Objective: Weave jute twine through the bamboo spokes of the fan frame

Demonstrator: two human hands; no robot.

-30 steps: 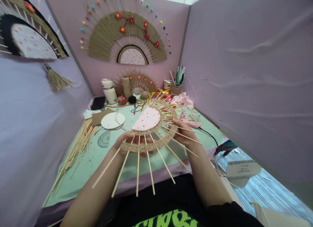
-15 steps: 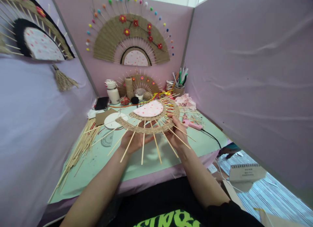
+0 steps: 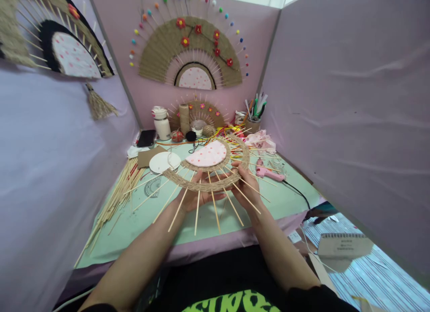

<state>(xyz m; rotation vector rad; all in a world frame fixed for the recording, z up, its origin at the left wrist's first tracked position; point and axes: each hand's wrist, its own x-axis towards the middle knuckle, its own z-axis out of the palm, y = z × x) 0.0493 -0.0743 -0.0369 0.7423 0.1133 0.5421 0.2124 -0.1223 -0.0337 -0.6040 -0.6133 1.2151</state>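
Over the table I hold a half-round twine fan (image 3: 246, 156) with both hands. Its centre is a white half-disc with pink spots (image 3: 208, 154), edged in twine; thin wooden sticks (image 3: 215, 211) fan out through a wider woven twine band, toward me and to the right. Beneath the band, my left hand (image 3: 192, 201) supports the fan, palm up, its fingers reaching under the sticks and partly hidden by them. At the right, my right hand (image 3: 247, 191) grips the band's outer edge, thumb on top; its other fingers are partly covered.
Loose sticks (image 3: 110, 200) lie at left beside a protractor (image 3: 152, 187) and white disc (image 3: 157, 163). A pink glue gun (image 3: 269, 173) with a black cord lies at right. A white bottle (image 3: 162, 124) and twine spool (image 3: 184, 119) stand behind; finished fans (image 3: 154, 56) hang on the partitions.
The fan and both hands have come slightly lower and nearer to me, with the fan a little more tilted. The camera view has turned slightly left. The grip looks the same.
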